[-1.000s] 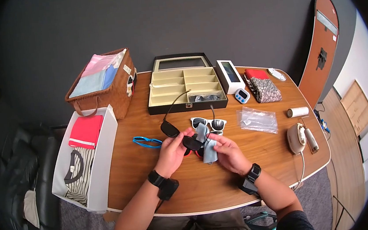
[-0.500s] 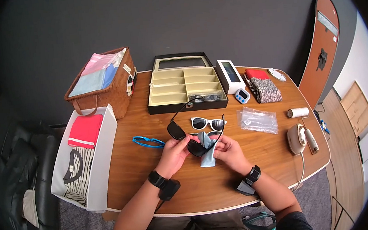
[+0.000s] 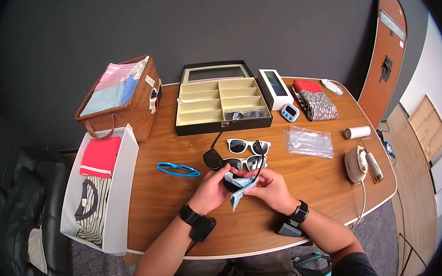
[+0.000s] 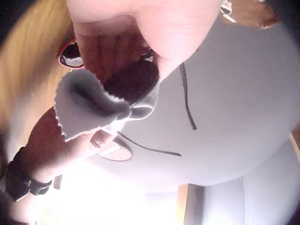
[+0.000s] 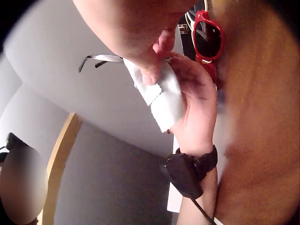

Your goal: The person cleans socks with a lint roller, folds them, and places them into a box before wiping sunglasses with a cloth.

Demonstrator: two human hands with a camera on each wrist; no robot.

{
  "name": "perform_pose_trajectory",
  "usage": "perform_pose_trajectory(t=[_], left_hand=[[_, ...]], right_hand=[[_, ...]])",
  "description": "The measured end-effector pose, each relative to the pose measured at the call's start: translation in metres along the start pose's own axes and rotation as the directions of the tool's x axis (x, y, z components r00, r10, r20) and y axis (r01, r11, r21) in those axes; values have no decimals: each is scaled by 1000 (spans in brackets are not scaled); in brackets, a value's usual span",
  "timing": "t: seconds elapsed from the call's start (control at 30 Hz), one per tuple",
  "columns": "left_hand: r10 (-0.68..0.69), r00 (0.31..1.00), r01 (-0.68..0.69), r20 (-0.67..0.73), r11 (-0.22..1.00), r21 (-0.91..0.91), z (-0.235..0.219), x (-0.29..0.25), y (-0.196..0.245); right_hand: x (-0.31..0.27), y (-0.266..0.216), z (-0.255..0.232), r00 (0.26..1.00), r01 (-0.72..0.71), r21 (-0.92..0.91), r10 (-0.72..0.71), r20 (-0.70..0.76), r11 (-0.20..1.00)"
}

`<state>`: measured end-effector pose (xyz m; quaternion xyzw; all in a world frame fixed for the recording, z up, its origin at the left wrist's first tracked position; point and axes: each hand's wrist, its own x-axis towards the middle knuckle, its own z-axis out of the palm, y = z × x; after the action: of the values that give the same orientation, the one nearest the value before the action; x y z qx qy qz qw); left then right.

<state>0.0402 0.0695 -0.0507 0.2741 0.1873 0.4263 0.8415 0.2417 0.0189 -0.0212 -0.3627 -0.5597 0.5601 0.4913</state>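
In the head view, black sunglasses [image 3: 213,159] are held over the middle of the table, temples pointing up and away. My left hand [image 3: 208,191] grips them near the bridge. My right hand [image 3: 274,191] pinches a light blue cloth [image 3: 235,191] around the lens on the right, covering much of it. The left wrist view shows that dark lens [image 4: 136,82] with the cloth [image 4: 79,103] bunched beside it. Just beyond the hands lie two white-framed sunglasses [image 3: 261,148]. Red sunglasses [image 5: 207,40] appear on the table in the right wrist view; the hands hide them in the head view.
Blue glasses [image 3: 178,169] lie left of the hands. Behind stands an open compartment case [image 3: 193,130] with dark eyewear in one slot. Clear plastic bags [image 3: 309,143], a timer [image 3: 290,112] and a handheld steamer [image 3: 355,166] sit to the right. A white bin [image 3: 132,168] and wicker basket [image 3: 144,111] stand left.
My right hand has moved the cloth over the right-hand lens and folded it around it. The sunglasses have shifted and tilted slightly, with my left hand still gripping them.
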Motion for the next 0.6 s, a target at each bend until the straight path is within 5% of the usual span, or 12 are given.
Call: perform_pose_trajectory(t=[0.07,0.23,0.37,0.6], left_hand=[[17,999,-17,-30,1000,9,-4,1,-1],[-3,1000,5,-31,999,50,4,0,4],[-18,999,19,26,999,-51,10,-4,4],[-5,1000,3,27,998,64,4,-3,1]], right_hand=[[2,3,0,1000,3,47,-3,-20,999],[1,15,-1,957,284,-435,-282,72,854],[-1,12,1,971,229,-471,-168,169,852],[-4,9,4,940,342,-576,-268,212,742]])
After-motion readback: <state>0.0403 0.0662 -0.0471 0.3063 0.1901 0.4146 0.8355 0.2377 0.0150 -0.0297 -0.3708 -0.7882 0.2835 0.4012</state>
